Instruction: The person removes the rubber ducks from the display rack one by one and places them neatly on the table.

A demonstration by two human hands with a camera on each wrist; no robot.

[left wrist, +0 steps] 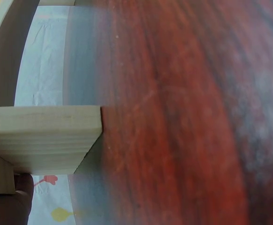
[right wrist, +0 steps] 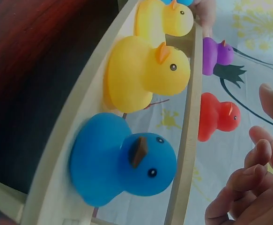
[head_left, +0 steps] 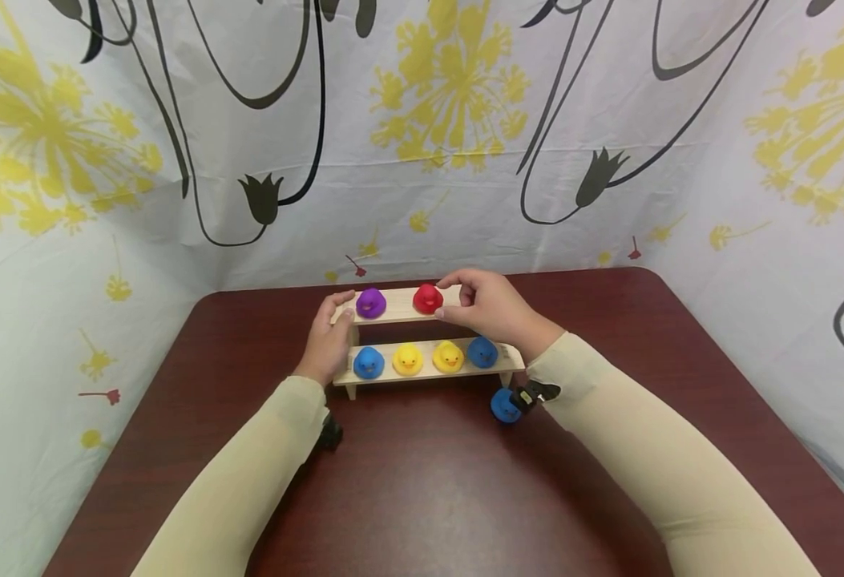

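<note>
A two-step wooden shelf (head_left: 399,308) stands on the table. My left hand (head_left: 325,344) grips its upper step at the left end, thumb in front; a bit of that hand shows under the wood in the left wrist view. On the upper step sit a purple rubber duck (head_left: 371,304) and a red rubber duck (head_left: 427,300). Right beside the red duck is my right hand (head_left: 495,308), thumb and fingers spread apart with nothing between them. In the right wrist view, a gap shows between the fingertips (right wrist: 260,136) and the red duck.
The lower step holds a blue duck (head_left: 369,364), two yellow ducks (head_left: 407,360) and another blue duck (head_left: 482,353). One more blue duck (head_left: 504,406) lies on the dark red table (head_left: 422,481) under my right wrist. A patterned cloth (head_left: 422,216) hangs behind.
</note>
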